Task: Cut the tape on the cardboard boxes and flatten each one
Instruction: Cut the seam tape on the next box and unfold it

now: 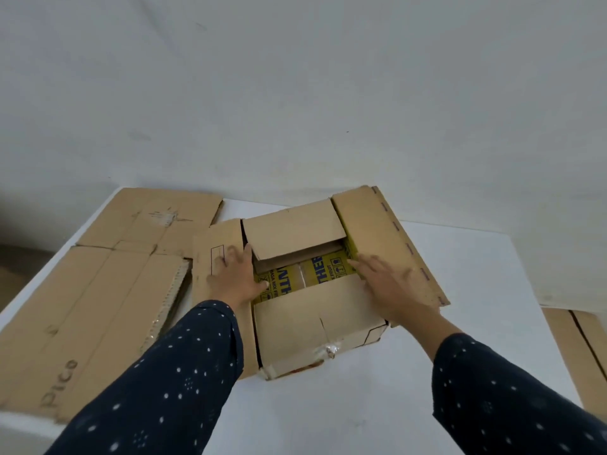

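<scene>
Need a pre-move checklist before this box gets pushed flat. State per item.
1. Top freed: ok, the box stands open at the top.
2. Hands placed: ok, left hand rests on the left flap, right hand on the right flap, fingers straight.
3. Bottom tape cut: cannot tell, underside hidden.
4. Leftover tape: not ok, a tape scrap clings to the near wall.
5. Room to flatten: ok, bare table at right; flattened cardboard lies left.
6. Cutter clear: cannot tell, none in view.

A plain pale wall (295,77) with some faint marks fills the upper part; below it stands a white table (476,284), softly lit
</scene>
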`<action>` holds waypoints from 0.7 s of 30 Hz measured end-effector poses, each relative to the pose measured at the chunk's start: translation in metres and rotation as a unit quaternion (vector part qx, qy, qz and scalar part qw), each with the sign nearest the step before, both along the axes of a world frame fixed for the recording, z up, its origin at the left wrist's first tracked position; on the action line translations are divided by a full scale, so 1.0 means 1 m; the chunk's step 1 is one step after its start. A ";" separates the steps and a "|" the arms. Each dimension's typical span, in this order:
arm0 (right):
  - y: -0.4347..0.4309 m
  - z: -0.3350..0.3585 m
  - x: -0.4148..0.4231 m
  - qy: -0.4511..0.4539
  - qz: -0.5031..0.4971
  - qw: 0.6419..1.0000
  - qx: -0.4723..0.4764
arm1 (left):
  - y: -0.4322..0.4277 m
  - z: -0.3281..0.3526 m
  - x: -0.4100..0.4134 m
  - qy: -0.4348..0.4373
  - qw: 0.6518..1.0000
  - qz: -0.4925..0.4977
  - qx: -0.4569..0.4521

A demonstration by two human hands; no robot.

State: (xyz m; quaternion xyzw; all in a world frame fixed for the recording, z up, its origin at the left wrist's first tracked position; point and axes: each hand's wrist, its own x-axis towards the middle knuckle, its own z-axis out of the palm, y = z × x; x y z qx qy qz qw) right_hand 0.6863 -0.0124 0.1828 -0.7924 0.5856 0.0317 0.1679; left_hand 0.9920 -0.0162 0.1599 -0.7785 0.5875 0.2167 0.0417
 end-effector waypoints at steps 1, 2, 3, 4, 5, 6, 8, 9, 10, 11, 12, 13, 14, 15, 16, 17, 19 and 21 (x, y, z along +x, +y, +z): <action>-0.002 -0.002 0.008 -0.009 0.004 1.000 0.021 | 0.002 -0.001 -0.001 -0.023 0.999 -0.003 -0.031; -0.005 -0.002 0.015 -0.006 0.006 0.999 0.041 | 0.003 0.000 -0.003 -0.050 0.997 -0.004 -0.061; -0.008 -0.003 0.020 0.002 0.006 0.998 0.060 | 0.004 0.001 -0.004 -0.078 0.993 -0.006 -0.084; -0.012 -0.001 0.024 0.003 0.001 0.997 0.080 | 0.003 0.002 -0.003 -0.106 0.989 -0.012 -0.099; -0.015 0.001 0.026 -0.008 -0.006 0.996 0.091 | 0.001 0.002 -0.003 -0.128 0.986 -0.021 -0.107; -0.017 0.006 0.027 -0.036 -0.018 0.995 0.091 | -0.001 0.003 -0.004 -0.141 0.983 -0.031 -0.113; -0.021 0.020 0.023 -0.151 -0.081 0.982 0.085 | -0.009 0.006 -0.002 -0.149 0.978 -0.054 -0.135; -0.025 0.028 0.018 -0.217 -0.130 0.962 0.107 | -0.014 0.008 0.001 -0.147 0.976 -0.067 -0.149; -0.027 0.038 0.011 -0.265 -0.167 0.938 0.147 | -0.019 0.011 0.004 -0.142 0.973 -0.085 -0.159; -0.028 0.046 0.002 -0.283 -0.176 0.921 0.201 | -0.025 0.014 0.008 -0.140 0.971 -0.111 -0.156; -0.028 0.055 -0.007 -0.273 -0.156 0.912 0.263 | -0.030 0.017 0.011 -0.143 0.969 -0.144 -0.142; -0.026 0.064 -0.014 -0.246 -0.114 0.907 0.322 | -0.036 0.019 0.014 -0.156 0.964 -0.179 -0.120; -0.025 0.071 -0.019 -0.206 -0.056 0.905 0.369 | -0.042 0.021 0.016 -0.177 0.957 -0.206 -0.104; -0.022 0.074 -0.021 -0.153 -0.001 0.908 0.390 | -0.048 0.022 0.016 -0.199 0.949 -0.224 -0.099; -0.019 0.074 -0.022 -0.097 0.041 0.915 0.390 | -0.053 0.023 0.016 -0.214 0.942 -0.237 -0.106; -0.016 0.069 -0.021 -0.044 0.063 0.923 0.377 | -0.058 0.024 0.015 -0.224 0.935 -0.249 -0.119; -0.006 0.054 -0.016 0.022 0.067 0.935 0.347 | -0.064 0.026 0.014 -0.218 0.921 -0.288 -0.147; 0.007 0.037 -0.009 0.026 0.036 0.947 0.318 | -0.066 0.031 0.015 -0.156 0.924 -0.297 -0.186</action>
